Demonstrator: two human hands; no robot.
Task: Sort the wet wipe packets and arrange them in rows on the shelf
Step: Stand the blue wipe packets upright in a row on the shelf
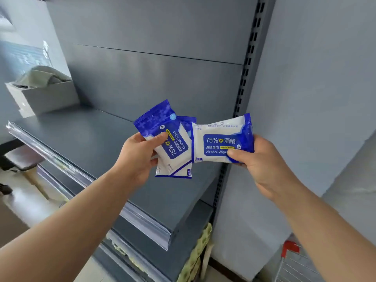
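Packets are hanging in both your hands, with none lying on the shelf (pixel 91 137) yet, so by my reading you are only starting the arranging step. Your left hand (pixel 136 157) is gripping two upright wipe packets (pixel 160 123), thumb pressing across the front one. Your right hand (pixel 262 165) is pinching a sideways packet (pixel 215 143) by its right end (a second seems to be hiding behind it). All are hovering over the shelf's right end. The next move is likely calling for one bundle going down squarely into the back right corner, labels facing you, starting a row. At the shelf's far left end a grey box (pixel 50 98) is standing, holding a pale crumpled thing (pixel 42 75), too blurred to name.
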